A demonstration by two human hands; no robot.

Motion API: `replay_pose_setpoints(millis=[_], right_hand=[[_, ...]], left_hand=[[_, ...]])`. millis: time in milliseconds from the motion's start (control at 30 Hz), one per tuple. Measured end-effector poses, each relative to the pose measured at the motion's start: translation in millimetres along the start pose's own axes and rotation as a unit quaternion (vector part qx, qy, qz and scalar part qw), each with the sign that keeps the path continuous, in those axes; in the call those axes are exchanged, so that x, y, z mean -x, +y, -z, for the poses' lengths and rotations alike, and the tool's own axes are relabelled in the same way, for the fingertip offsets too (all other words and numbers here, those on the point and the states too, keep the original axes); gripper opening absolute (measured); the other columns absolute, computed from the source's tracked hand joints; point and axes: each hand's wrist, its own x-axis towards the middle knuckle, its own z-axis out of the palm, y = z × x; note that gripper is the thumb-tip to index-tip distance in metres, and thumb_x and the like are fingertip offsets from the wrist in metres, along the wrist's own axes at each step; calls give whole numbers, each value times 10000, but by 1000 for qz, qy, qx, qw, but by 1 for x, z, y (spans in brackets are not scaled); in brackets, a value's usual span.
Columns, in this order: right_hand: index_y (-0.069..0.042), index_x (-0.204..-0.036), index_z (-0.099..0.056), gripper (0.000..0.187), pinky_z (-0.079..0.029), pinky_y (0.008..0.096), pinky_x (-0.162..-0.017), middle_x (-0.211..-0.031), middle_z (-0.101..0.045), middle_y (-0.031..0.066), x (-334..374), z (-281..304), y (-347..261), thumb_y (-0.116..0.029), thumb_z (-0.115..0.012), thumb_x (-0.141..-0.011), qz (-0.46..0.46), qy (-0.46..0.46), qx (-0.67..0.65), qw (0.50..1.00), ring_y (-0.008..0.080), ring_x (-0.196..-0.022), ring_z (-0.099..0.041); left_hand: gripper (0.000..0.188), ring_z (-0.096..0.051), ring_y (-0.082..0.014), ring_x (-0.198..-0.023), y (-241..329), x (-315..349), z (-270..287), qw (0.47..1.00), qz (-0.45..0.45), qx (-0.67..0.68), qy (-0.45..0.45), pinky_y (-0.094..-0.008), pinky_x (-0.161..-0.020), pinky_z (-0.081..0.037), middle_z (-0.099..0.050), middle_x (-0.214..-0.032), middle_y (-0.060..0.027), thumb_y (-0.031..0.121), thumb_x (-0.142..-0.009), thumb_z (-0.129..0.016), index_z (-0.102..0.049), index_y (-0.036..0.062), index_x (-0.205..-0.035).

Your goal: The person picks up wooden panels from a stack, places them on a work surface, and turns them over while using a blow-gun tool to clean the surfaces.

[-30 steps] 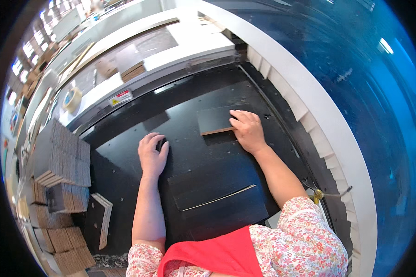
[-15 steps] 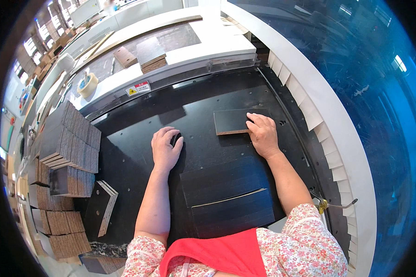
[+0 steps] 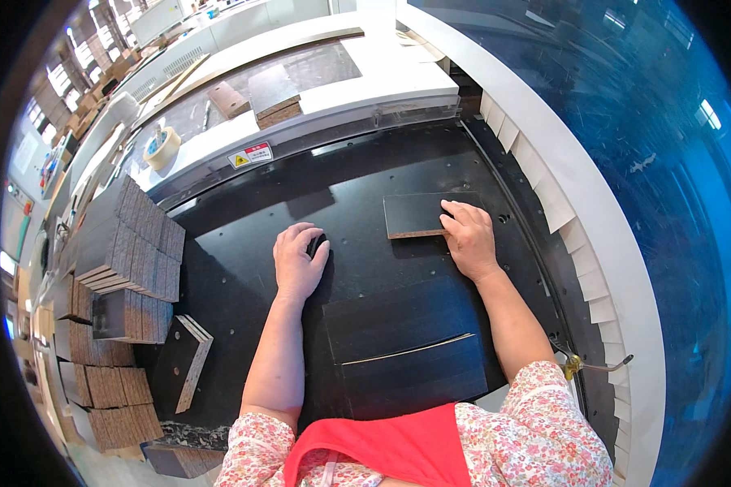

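A thin rectangular board (image 3: 414, 213), dark on top with a brown near edge, sits level, lengthwise left to right, on or just above the black table (image 3: 231, 280).

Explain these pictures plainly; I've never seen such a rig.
There's no robot: these are a person's two bare hands, seen by a wide fisheye camera worn on the head, which bends straight edges. The right hand holds a dark, flat, rectangular board with a brown edge. The left hand curls over the black, flat work surface; whether it holds anything is unclear. Stacked dark-faced boards with brown edges stand at left; beyond the surface lies a cream tape roll.
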Motion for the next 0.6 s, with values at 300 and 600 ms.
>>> replay_pose_setpoints(millis=[300, 600], right_hand=[[-71, -979, -647, 223, -407, 414, -981, -1219, -635, 59, 0, 0, 1, -39, -655, -758, 4, 3, 2, 1000, 248, -1158, -571], [-77, -985, -645, 237, -410, 416, -974, -1221, -632, 59, 1, -2, 2, -36, -649, -752, 9, 9, -2, 1000, 252, -1156, -570]], left_hand=[[225, -517, -266, -1157, 0, 0, 0, 1000, 4, 0, -3, -413, -1028, -375, -619, -1140, -31, 194, -794, -710, -688, 107, -1000], [219, -520, -270, -1152, -2, 1, -2, 1000, -6, 4, 9, -416, -1021, -379, -621, -1129, -34, 193, -795, -709, -683, 100, -992]])
